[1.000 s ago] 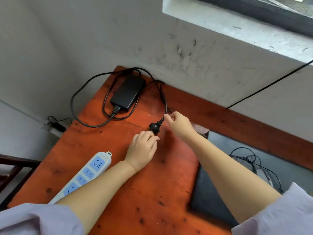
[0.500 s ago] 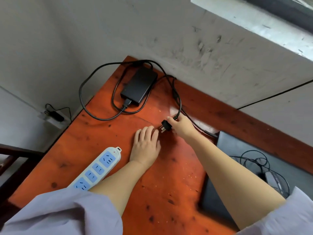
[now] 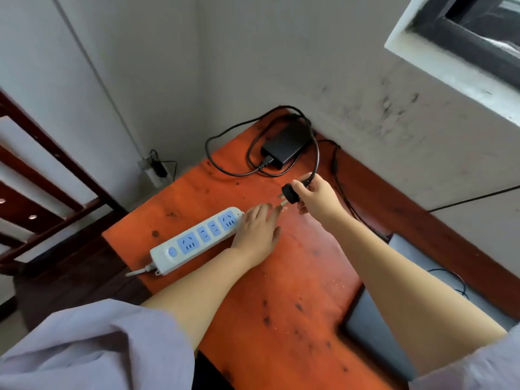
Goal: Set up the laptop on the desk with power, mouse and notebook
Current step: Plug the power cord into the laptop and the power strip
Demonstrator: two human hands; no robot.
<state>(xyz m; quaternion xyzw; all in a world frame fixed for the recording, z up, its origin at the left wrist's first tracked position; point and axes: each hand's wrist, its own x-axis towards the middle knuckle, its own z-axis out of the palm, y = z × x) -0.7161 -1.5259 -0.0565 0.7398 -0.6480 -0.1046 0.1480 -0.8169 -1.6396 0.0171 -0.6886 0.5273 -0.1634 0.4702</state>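
Plug held above the desk [image 3: 295, 319], prongs turned toward the power strip [image 3: 197, 239].

The right hand [image 3: 316, 197] pinches the black plug [image 3: 290, 194] by its body, just beside the strip's far end. The left hand [image 3: 257, 230] lies flat, fingers straight, touching that end and holding nothing. The plug looks light and rigid, its cord [image 3: 316, 153] limp; grip the body, not the cord. The charger brick [image 3: 285, 146] sits near the wall.
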